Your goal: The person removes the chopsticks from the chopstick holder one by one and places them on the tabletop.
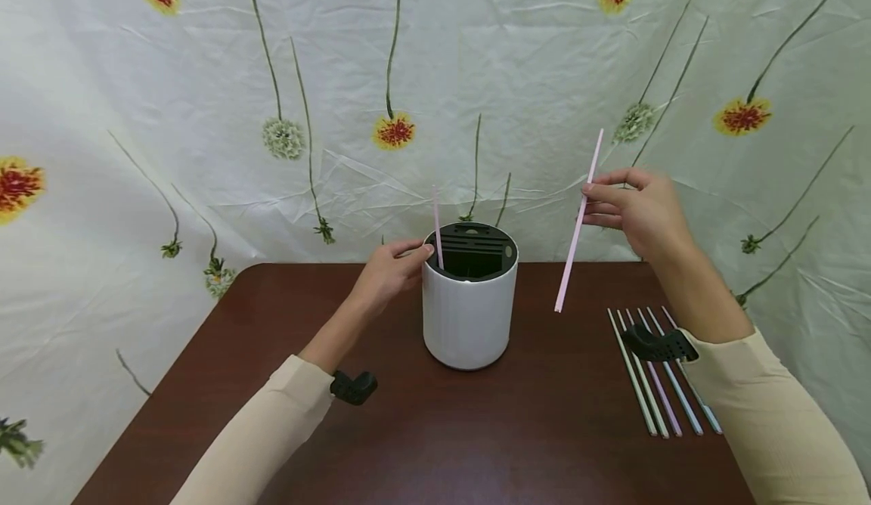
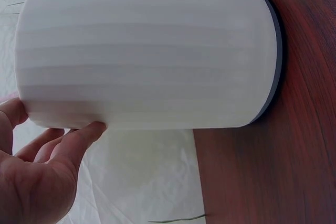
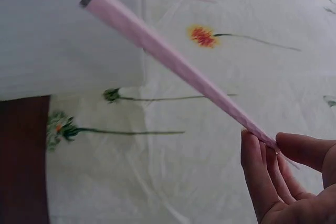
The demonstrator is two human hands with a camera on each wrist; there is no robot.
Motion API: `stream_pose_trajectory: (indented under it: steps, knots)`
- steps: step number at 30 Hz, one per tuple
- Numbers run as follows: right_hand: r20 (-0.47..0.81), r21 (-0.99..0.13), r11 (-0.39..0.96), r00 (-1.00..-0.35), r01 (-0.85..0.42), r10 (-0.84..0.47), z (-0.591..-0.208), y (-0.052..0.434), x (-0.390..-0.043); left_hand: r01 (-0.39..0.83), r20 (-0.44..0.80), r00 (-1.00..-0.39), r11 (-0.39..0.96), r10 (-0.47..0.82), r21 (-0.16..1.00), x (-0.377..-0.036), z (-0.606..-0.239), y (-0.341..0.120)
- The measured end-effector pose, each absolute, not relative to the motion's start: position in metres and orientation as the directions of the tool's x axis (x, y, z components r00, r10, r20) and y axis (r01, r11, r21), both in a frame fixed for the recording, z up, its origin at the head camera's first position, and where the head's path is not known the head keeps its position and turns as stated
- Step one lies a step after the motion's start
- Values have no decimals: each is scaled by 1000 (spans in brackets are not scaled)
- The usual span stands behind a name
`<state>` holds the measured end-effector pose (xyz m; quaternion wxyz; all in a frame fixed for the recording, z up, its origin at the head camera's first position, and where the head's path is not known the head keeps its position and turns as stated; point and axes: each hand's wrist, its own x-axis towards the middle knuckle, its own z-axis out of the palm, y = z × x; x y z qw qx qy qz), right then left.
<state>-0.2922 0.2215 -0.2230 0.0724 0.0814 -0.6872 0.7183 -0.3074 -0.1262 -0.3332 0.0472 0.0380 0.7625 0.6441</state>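
Head-camera view: a white cylindrical holder [image 1: 468, 316] with a black slotted insert [image 1: 472, 248] is seen standing upright near the middle of a dark brown table [image 1: 422, 444]. The left hand [image 1: 391, 271] is laid against the holder's rim at its 9 o'clock side, fingers curved around the wall and touching it; one pink straw [image 1: 438, 229] is already stood in the insert, just beside those fingers. At about 3 o'clock from the holder, well apart from it, the right hand [image 1: 636, 210] is raised above the table, and a second pink straw [image 1: 578, 221] is pinched between thumb and fingertips, tilted slightly with its top toward 1 o'clock and its lower end hanging clear of the tabletop. A row of spare straws [image 1: 663, 373] in pale green, pink and blue is laid side by side on the table at 4 o'clock from the holder, partly covered by the right forearm.

From the left wrist, the holder's ribbed white wall [image 2: 147, 56] and dark base ring [image 2: 275, 66] are shown, with the fingers [image 2: 79, 135] pressed to the wall near the rim. From the right wrist, the held straw [image 3: 173, 61] is shown clamped between fingertips [image 3: 262, 161], its open end pointed toward the holder. A flower-printed cloth [image 1: 476, 74] is hung behind the table.
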Motion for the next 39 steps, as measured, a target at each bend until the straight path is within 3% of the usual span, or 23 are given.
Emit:
stream_pose_trajectory:
  steps: [14, 22, 39]
  knots:
    - [37, -963, 266, -999, -42, -26, -318, 267, -306, -7, -27, -993, 171, 115, 985, -309, -332, -128]
    - [3, -854, 519, -1000, 6, 17, -370, 286, -307, -9, -29, -993, 174, 110, 985, -309, -332, -128]
    - [-84, -819, 564, -994, 107, 66, -419, 303, -307, -19, -36, -994, 169, 100, 985, -308, -333, -126]
